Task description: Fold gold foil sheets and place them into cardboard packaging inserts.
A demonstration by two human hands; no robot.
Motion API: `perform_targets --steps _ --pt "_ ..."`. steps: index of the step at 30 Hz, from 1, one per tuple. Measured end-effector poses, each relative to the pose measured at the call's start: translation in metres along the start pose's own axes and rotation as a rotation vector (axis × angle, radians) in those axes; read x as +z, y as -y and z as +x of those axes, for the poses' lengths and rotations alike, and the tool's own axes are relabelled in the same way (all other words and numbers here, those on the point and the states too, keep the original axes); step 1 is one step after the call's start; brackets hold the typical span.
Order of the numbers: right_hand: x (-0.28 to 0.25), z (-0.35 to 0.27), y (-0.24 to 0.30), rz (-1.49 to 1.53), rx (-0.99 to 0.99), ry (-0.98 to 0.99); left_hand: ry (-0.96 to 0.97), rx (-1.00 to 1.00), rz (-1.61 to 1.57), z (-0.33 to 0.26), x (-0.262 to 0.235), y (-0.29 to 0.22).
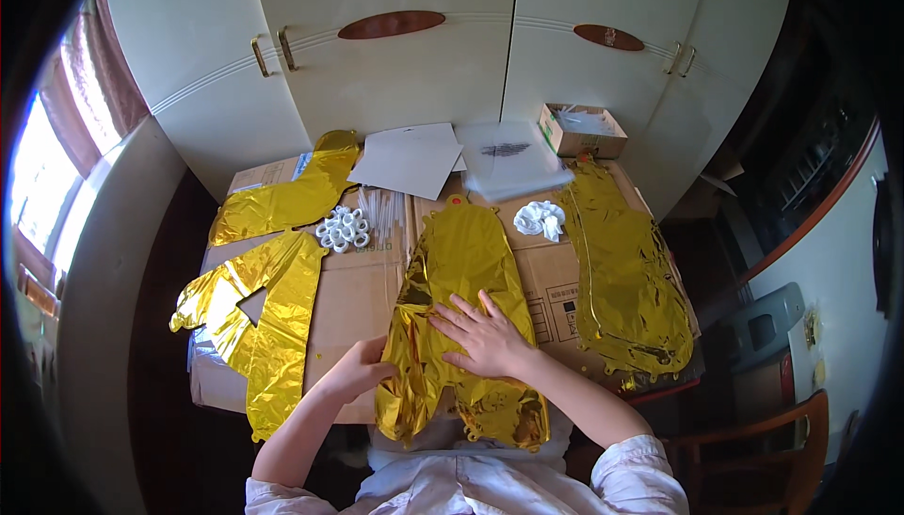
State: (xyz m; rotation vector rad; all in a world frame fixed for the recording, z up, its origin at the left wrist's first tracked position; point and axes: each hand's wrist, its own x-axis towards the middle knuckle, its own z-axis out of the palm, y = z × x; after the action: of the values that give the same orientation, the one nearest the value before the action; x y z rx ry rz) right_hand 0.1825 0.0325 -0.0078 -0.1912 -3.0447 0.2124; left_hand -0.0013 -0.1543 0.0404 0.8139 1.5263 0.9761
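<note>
A flat gold foil balloon (471, 261) lies lengthwise in front of me, its lower end at the table's near edge. My right hand (485, 338) rests on its middle with the fingers spread flat, pressing the creased foil. At the balloon's left edge my left hand (363, 370) is closed, the foil edge between thumb and fingers; the fingertips are partly hidden. To the left lies another gold foil balloon (282, 303) with a triangular hole, and behind it a bent gold foil balloon (282, 204). A long gold foil balloon (629, 275) lies on the right.
Cardboard (353, 298) covers the table. Toward the back are white rings (344, 230), clear straws (381, 211), white sheets (407, 157), a clear plastic bag (513, 162), crumpled white tissue (540, 220) and an open carton (584, 131). Cabinets (395, 72) stand behind; a wooden chair (763, 440) is at right.
</note>
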Motion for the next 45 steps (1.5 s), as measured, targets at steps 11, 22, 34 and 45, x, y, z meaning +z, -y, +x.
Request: perform_targets --steps 11,22,34,45 --pt "-0.021 -0.027 -0.017 0.030 -0.014 0.045 0.088 0.120 0.136 -0.006 0.052 -0.040" --pt "-0.009 -0.027 -0.018 0.096 0.030 -0.055 0.073 0.162 0.256 0.012 0.075 -0.025" --pt "-0.037 -0.035 -0.031 0.682 0.362 -0.393 0.107 0.199 0.335 0.044 0.106 -0.014" --pt "-0.027 -0.075 -0.018 1.264 0.436 -0.033 0.252 -0.002 -0.102 0.055 0.106 -0.032"
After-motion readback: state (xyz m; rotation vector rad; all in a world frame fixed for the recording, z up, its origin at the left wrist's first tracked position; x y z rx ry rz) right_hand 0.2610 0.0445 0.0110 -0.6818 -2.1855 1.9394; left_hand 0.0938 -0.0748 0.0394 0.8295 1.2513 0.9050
